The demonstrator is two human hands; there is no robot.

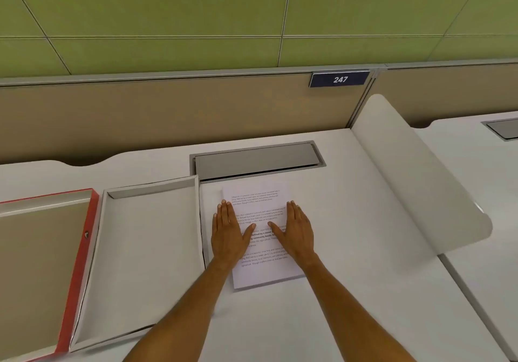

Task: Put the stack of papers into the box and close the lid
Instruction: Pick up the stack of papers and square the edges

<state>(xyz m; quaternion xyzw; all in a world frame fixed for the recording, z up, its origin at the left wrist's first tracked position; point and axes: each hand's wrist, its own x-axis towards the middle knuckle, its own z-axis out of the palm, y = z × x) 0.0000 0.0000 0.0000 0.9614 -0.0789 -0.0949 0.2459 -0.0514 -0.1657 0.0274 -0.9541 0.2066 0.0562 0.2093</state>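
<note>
A stack of white printed papers (259, 199) lies flat on the white desk (350, 291), just right of the box. My left hand (228, 234) rests flat on the stack's left side, fingers together and extended. Flat on the stack's right side is my right hand (295, 231), palm down. Neither hand grips anything. The shallow white box (145, 249) sits open and empty left of the papers. Its lid (81, 249), with a red rim, lies upside down at the far left, partly cut off by the frame.
A grey cable hatch (256, 161) is set into the desk right behind the papers. A beige partition (168, 115) with a "247" sign (339, 79) runs along the back. A white curved divider panel (420, 176) stands on the right.
</note>
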